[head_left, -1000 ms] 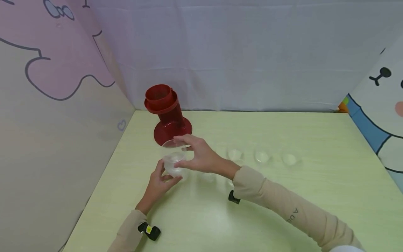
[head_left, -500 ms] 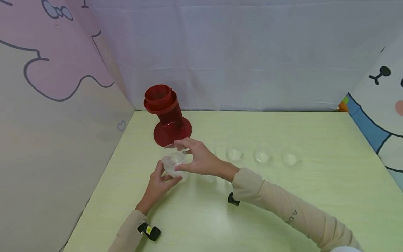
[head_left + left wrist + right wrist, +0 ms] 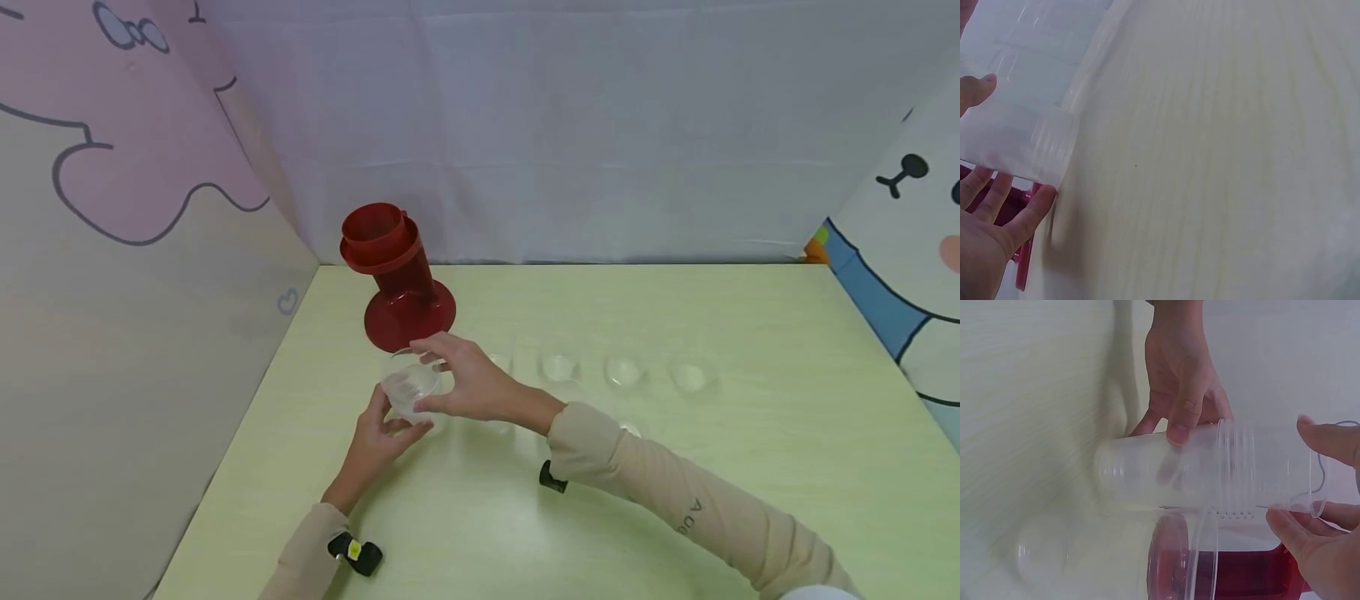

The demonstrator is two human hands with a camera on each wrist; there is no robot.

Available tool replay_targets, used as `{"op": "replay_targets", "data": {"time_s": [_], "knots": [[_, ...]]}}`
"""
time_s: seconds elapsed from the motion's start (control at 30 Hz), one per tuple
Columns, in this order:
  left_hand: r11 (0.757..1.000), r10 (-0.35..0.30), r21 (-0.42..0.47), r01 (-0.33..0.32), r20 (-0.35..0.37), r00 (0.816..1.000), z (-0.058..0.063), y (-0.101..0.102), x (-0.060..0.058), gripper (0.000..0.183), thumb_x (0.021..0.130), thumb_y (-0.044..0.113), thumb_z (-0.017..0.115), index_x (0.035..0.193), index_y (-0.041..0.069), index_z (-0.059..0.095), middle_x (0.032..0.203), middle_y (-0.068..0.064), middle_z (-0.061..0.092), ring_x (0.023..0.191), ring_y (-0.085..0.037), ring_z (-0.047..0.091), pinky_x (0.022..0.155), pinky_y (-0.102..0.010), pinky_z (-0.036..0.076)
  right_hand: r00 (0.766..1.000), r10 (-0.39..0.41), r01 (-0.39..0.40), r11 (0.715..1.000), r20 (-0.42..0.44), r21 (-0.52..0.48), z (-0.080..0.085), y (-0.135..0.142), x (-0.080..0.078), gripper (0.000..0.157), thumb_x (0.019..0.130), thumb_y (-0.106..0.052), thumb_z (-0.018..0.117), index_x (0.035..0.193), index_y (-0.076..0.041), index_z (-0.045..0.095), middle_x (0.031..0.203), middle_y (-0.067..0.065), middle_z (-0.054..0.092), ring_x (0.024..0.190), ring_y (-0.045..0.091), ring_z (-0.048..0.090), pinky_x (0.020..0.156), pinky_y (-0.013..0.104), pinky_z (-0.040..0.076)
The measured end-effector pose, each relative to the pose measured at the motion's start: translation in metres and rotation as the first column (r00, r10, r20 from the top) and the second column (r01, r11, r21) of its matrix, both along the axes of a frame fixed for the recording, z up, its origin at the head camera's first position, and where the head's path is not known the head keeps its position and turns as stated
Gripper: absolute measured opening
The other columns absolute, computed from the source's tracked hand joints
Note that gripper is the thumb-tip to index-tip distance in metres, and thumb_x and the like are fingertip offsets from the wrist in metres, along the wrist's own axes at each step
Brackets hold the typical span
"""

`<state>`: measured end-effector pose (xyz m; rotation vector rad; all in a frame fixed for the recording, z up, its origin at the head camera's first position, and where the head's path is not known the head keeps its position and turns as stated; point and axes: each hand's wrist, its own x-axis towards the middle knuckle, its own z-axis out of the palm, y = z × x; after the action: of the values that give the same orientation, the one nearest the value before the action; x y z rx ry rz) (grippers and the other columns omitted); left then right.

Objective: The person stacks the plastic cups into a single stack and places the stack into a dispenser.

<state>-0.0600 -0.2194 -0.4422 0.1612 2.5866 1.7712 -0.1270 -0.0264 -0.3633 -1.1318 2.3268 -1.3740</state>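
Note:
My left hand (image 3: 378, 437) holds a stack of clear plastic cups (image 3: 1154, 472) upright, thumb and fingers curled round its side. Several rims sit close together at the stack's top. Above it, my right hand (image 3: 472, 379) grips another clear cup (image 3: 1279, 465) between thumb and fingers, near its rim. That cup's lower part is inside the stack, with its upper part still standing out of it. In the left wrist view, the cup walls (image 3: 1016, 137) fill the upper left, with fingers (image 3: 1029, 215) against them.
A dark red stand with a round base (image 3: 408, 317) is just beyond the hands. Several clear cups stand on the table in a row, among them a middle cup (image 3: 624, 371) and a right-end cup (image 3: 692, 377). Walls border the table (image 3: 675, 308) at left and back.
My right hand has lowered its cup a little, and the gap between its rim and the stack's rims has narrowed. My left hand has stayed in place.

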Motion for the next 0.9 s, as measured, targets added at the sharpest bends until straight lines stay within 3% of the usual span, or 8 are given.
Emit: {"op": "replay_targets", "data": {"time_s": [0.17,0.47,0.8,0.9], "knots": [[1.0,0.006,0.014,-0.006,-0.003,1.0,-0.0017,-0.0003,0.0007,0.074,0.081,0.011,0.076,0.139,0.009,0.03,0.139,-0.012,0.042,0.124,-0.028,0.043,0.09,-0.048,0.049,1.0,0.0,0.0,1.0,-0.001,0.005,-0.0011,-0.0011,0.0011,0.068,0.077,-0.018,0.079,0.135,-0.006,0.047,0.125,0.005,0.052,0.113,0.02,0.054,0.091,0.035,0.05],[1.0,0.006,0.025,-0.005,-0.024,1.0,-0.0023,0.0,0.0003,0.074,0.08,0.009,0.076,0.139,0.011,0.031,0.136,-0.011,0.043,0.123,-0.029,0.044,0.088,-0.048,0.05,1.0,0.021,-0.021,1.0,0.002,-0.008,-0.0048,-0.001,0.0013,0.065,0.077,-0.016,0.079,0.132,0.0,0.048,0.125,0.009,0.052,0.11,0.023,0.055,0.091,0.03,0.05],[1.0,0.01,0.01,-0.01,-0.027,1.0,0.0001,0.0009,0.0006,0.073,0.081,0.009,0.075,0.139,0.01,0.031,0.136,-0.01,0.043,0.124,-0.028,0.043,0.088,-0.045,0.051,0.995,0.004,0.0,0.999,-0.096,0.041,-0.0062,-0.0008,0.0008,0.062,0.078,-0.024,0.079,0.129,0.0,0.052,0.122,0.01,0.056,0.105,0.022,0.053,0.089,0.036,0.049],[1.0,0.01,0.009,-0.01,-0.021,1.0,-0.0066,-0.0013,-0.0018,0.074,0.081,0.01,0.075,0.139,0.011,0.031,0.137,-0.01,0.042,0.125,-0.028,0.042,0.088,-0.045,0.051,0.993,-0.003,0.011,0.998,-0.117,0.064,-0.0065,-0.001,0.0012,0.062,0.078,-0.025,0.078,0.129,-0.001,0.053,0.123,0.009,0.055,0.108,0.022,0.052,0.09,0.035,0.047]]}}
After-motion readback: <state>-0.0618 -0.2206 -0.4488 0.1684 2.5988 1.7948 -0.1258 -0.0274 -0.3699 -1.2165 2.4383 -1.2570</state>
